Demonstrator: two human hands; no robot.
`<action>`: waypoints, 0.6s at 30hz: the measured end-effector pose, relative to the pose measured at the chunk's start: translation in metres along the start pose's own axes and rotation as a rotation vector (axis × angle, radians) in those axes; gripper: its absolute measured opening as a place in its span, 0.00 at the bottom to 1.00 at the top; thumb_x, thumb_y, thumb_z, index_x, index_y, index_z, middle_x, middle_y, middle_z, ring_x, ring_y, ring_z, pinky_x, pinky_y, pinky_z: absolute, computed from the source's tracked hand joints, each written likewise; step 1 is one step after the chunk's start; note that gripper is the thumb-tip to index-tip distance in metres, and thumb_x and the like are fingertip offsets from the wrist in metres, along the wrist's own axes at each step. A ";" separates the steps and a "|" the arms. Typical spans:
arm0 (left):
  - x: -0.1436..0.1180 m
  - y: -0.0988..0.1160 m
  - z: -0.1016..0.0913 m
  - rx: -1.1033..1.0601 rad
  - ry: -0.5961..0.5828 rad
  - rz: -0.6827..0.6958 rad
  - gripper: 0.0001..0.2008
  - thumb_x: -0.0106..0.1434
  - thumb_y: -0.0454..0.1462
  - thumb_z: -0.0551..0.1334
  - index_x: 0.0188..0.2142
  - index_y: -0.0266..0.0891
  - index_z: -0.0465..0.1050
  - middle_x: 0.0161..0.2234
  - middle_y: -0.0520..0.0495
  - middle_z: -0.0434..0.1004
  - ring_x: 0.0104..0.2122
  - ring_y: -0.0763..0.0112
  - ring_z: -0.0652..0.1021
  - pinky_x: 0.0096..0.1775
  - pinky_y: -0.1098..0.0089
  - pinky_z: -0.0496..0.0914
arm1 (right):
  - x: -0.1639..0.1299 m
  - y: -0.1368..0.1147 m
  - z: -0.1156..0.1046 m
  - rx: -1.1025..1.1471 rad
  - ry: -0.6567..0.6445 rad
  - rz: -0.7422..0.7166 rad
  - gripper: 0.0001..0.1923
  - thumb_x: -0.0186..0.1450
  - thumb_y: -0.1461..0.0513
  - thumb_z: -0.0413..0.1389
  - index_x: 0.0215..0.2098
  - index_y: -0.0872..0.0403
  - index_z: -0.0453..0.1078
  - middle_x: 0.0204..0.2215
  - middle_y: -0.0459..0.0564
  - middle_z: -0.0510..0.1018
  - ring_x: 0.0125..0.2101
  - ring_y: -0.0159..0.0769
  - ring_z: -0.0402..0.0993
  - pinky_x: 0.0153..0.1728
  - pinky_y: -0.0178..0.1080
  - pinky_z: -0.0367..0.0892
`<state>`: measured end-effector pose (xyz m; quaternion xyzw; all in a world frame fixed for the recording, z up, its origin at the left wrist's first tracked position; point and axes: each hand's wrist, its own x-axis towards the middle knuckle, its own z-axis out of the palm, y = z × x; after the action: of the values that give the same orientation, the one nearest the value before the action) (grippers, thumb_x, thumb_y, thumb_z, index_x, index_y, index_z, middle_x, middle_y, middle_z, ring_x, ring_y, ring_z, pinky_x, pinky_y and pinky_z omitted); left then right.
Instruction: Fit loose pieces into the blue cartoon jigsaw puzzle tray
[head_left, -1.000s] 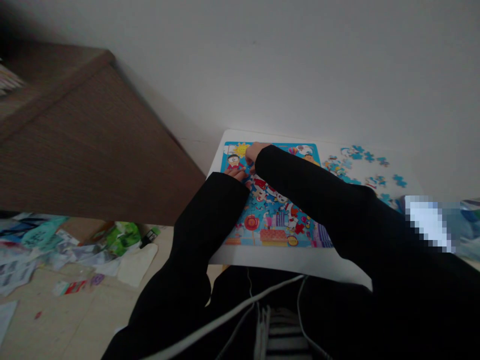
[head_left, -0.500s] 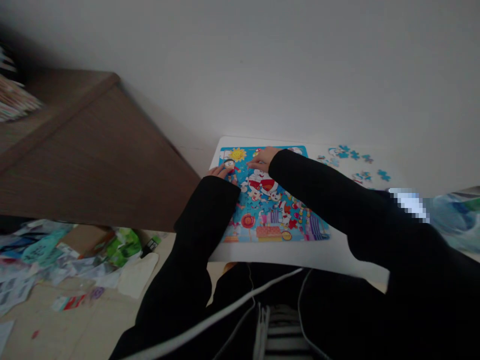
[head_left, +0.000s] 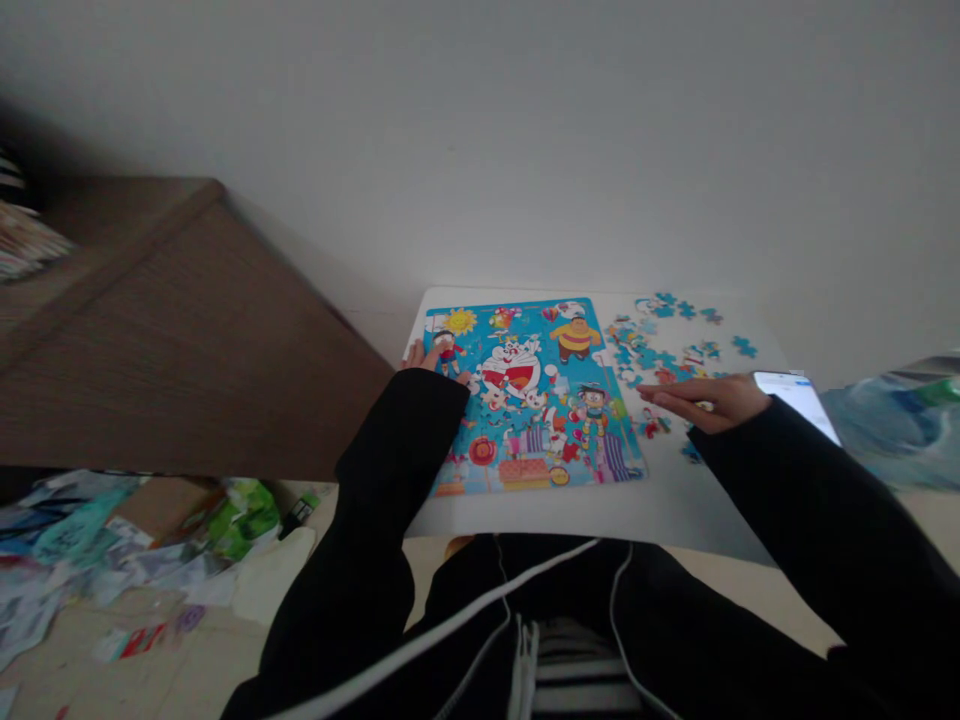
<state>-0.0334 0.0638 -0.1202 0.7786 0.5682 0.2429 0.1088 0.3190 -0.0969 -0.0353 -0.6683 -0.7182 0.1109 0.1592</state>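
A colourful cartoon jigsaw puzzle (head_left: 536,440) lies on a small white table (head_left: 525,515), with a white-and-red cartoon figure near its middle. My left hand (head_left: 426,356) rests open on the puzzle's left edge, fingers apart. Over to the right, my right hand (head_left: 709,398) hovers above or touches loose puzzle pieces (head_left: 664,362). Its fingers are stretched toward the puzzle, and no piece shows in them. Part of the pile is hidden beneath that hand.
A lit phone (head_left: 799,400) lies beyond my right wrist, near a clear plastic bag (head_left: 892,430). A brown wooden cabinet (head_left: 172,350) stands at the left, with bags and a cardboard box (head_left: 165,508) on the floor below it. The wall (head_left: 525,150) rises behind the table.
My right hand has moved from the puzzle's upper middle rightward to the loose pieces, uncovering the puzzle's right side. My left hand stays at the left edge. The view has shifted slightly.
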 end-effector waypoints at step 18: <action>0.011 0.014 -0.004 0.152 -0.137 -0.089 0.31 0.55 0.47 0.62 0.57 0.44 0.59 0.62 0.35 0.48 0.61 0.48 0.53 0.57 0.44 0.50 | -0.021 0.005 0.015 0.137 0.257 0.159 0.15 0.62 0.53 0.49 0.39 0.44 0.76 0.34 0.44 0.80 0.35 0.37 0.77 0.34 0.37 0.73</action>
<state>-0.0212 0.0689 -0.1080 0.7734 0.6103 0.1403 0.0985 0.3188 -0.1163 -0.0524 -0.7192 -0.6275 0.0853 0.2857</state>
